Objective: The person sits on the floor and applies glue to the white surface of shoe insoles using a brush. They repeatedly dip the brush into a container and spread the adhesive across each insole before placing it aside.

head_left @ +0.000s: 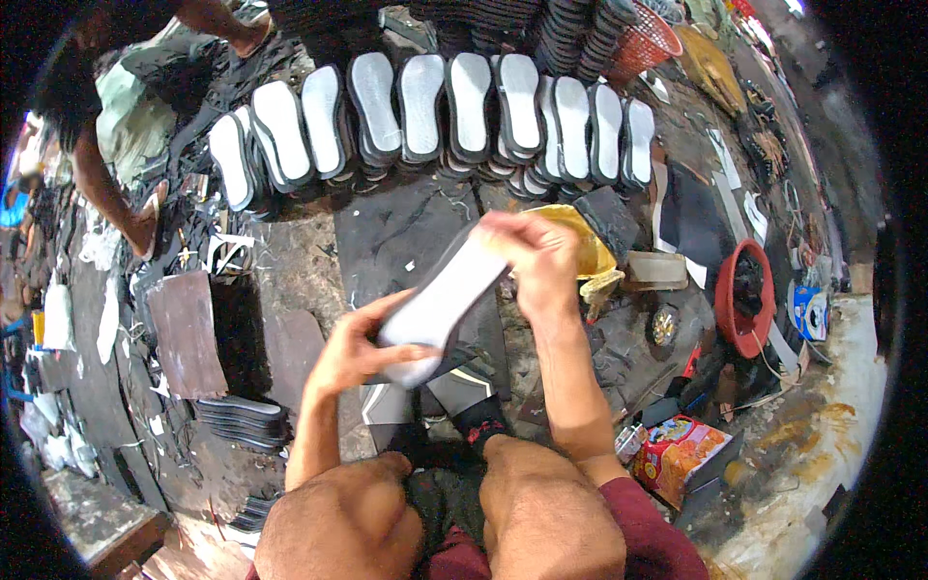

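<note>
**A white-faced sole (449,290) held aslant above the floor (300,237)**

The sole lies obliquely in front of the seated person's knees, over a dark sheet (372,227), its pale face turned upward. The left hand (350,353) has its grip closed on the near end, thumb across the pale face and fingers at the side edge; this hold probably steadies the piece while leaving most of its surface exposed. The right hand (543,261) is at the far end, where it partly covers the tip. Because it is blurred, one cannot tell whether its grip pinches the edge or merely rests against it.

Beyond the hands, stacked soles (422,106) stand in a curved row, pale faces up on the topmost pieces. The curve presumably keeps every pile facing the sitter, and stacking saves floor space. A yellow container (592,246) stands just beside the right hand, a placement that suggests easy reach. Farther right, a red basin (727,319) holds dark material. To the left, a low pile of dark soles (242,422) lies well apart from the curved row.
</note>
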### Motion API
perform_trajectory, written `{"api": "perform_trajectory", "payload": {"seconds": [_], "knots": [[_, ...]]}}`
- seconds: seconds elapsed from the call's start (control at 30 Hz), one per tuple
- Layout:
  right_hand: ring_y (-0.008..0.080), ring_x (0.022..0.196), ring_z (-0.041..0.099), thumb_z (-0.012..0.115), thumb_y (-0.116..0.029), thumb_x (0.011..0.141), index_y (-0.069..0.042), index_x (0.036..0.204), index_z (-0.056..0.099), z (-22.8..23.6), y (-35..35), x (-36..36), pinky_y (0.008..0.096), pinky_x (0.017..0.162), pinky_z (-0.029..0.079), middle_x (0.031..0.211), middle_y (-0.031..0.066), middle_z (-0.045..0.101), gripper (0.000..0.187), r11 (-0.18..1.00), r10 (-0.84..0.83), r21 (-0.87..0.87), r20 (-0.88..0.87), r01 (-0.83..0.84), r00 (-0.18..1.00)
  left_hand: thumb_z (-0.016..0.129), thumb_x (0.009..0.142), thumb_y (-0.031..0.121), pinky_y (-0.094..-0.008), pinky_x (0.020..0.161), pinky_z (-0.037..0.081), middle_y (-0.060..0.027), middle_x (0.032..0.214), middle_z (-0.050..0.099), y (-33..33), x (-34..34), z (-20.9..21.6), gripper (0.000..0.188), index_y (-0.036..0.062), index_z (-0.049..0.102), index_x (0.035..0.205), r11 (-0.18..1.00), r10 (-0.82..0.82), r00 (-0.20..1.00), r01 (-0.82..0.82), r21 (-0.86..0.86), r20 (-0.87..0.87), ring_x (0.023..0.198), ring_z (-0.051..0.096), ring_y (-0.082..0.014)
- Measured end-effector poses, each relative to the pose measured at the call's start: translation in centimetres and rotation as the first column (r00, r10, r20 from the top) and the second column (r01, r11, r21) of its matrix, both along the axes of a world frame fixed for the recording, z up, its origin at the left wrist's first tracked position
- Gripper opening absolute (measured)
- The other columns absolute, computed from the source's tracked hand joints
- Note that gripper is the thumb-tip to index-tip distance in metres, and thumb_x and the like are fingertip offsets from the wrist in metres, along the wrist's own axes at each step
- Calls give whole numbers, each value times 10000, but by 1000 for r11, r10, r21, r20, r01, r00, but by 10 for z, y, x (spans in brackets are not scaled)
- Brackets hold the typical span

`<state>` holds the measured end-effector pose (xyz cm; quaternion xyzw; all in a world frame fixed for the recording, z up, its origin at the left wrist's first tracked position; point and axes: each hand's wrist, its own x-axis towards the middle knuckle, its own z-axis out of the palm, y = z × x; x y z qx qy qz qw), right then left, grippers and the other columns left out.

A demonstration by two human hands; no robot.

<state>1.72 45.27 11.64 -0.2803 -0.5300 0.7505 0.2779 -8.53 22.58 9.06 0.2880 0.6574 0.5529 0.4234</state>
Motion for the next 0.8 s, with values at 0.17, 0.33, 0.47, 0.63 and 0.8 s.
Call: {"api": "perform_trajectory", "payload": {"seconds": [0.17, 0.33, 0.47, 0.63, 0.8], "knots": [[89, 752, 616, 829, -249, 814, -133, 986, 700, -25, -10, -13, 236, 633, 448, 884, -24, 693, 245, 833, -369, -423, 54, 356, 928, 731, 850, 58, -517, 1078, 440, -103, 1334, 606, 3, -16, -20, 694, 105, 406, 1461, 669, 243, 781, -564, 483, 576, 1257, 559, -303], [181, 927, 646, 740, -297, 901, -72, 1148, 607, -44, -89, -6, 323, 761, 528, 1024, 52, 671, 360, 788, -12, -616, -13, 2, 1000, 630, 923, 107, -419, 1086, 451, -217, 1396, 541, 73, -28, 33, 663, 99, 337, 1517, 510, 565, 701, -712, 483, 436, 1273, 555, -296], [229, 854, 620, 693, -505, 883, -38, 1133, 588, -93, -48, 89, 336, 762, 537, 1011, 125, 648, 540, 655, -227, -734, 36, 180, 973, 625, 932, 393, -337, 633, 612, -230, 1099, 648, 41, -77, 35, 511, 80, 511, 1320, 636, 67, 664, -604, 481, 745, 805, 661, -288], [174, 720, 519, 717, -609, 828, -32, 1155, 582, -156, 23, 171, 297, 629, 451, 1082, 100, 642, 677, 301, -676, -880, 74, 366, 733, 426, 938, 688, -364, 632, 431, -166, 1376, 536, 54, -63, 25, 759, 92, 474, 1406, 587, -212, 323, -713, 384, 922, 982, 532, -342], [139, 754, 506, 688, -436, 927, -95, 1146, 615, -181, 57, 179, 292, 652, 419, 1068, 36, 644, 412, 658, -530, -723, -245, 211, 812, 412, 898, 773, -384, 716, 478, -145, 1355, 562, 50, -59, 11, 859, 128, 435, 1464, 616, -536, 368, -445, 650, 760, 950, 537, -312]]}}
